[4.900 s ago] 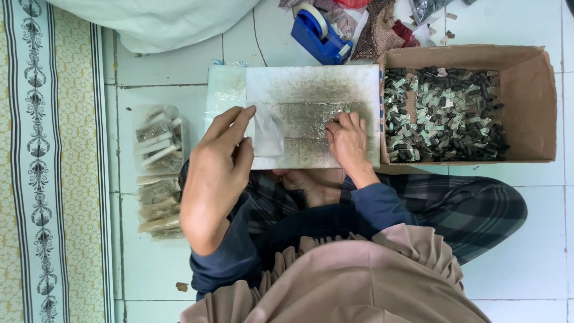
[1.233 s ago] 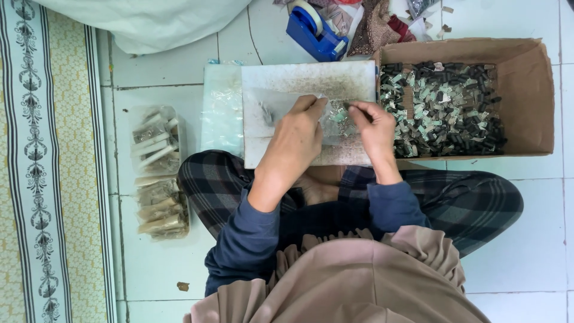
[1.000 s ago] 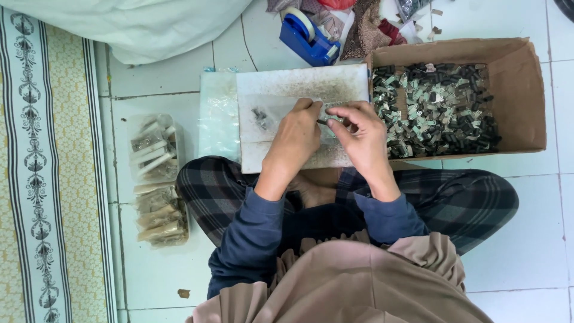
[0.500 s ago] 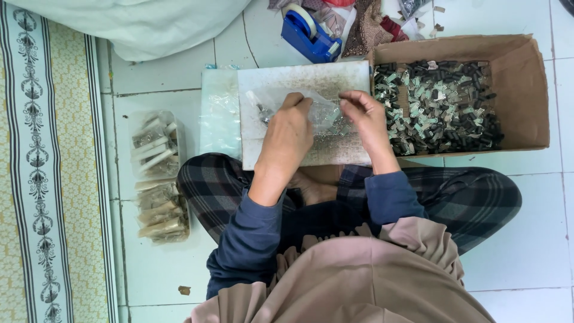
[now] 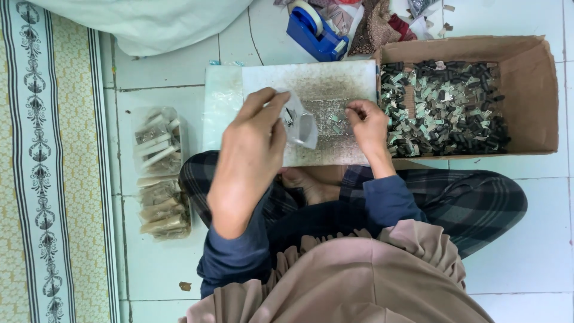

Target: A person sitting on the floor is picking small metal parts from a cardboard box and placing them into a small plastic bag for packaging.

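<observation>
At the far left a patterned rug (image 5: pixel 42 179) is running out of frame, and beside it on the tiled floor (image 5: pixel 520 239) clear packets of filled strips (image 5: pixel 158 173) are lying in a stack; what is inside them is too blurred to tell. The left hand (image 5: pixel 251 155) is hovering over the speckled board (image 5: pixel 323 90), its grip pinching the top of a small clear plastic bag (image 5: pixel 299 122) between thumb and fingertips. A few small metal pieces are showing through the bag, though their shape is hard to make out. The bag is hanging just above the board's middle. The right hand (image 5: pixel 368 128) is resting on the board near its right edge, fingers curled together over tiny metal pieces (image 5: pixel 338 122); whether it is actually gripping one cannot be told. Just right, the open cardboard box (image 5: pixel 538 90) is holding a heap of small dark and silvery parts. Above, a blue tape dispenser (image 5: pixel 317 33) is being cut off by the frame's top.
</observation>
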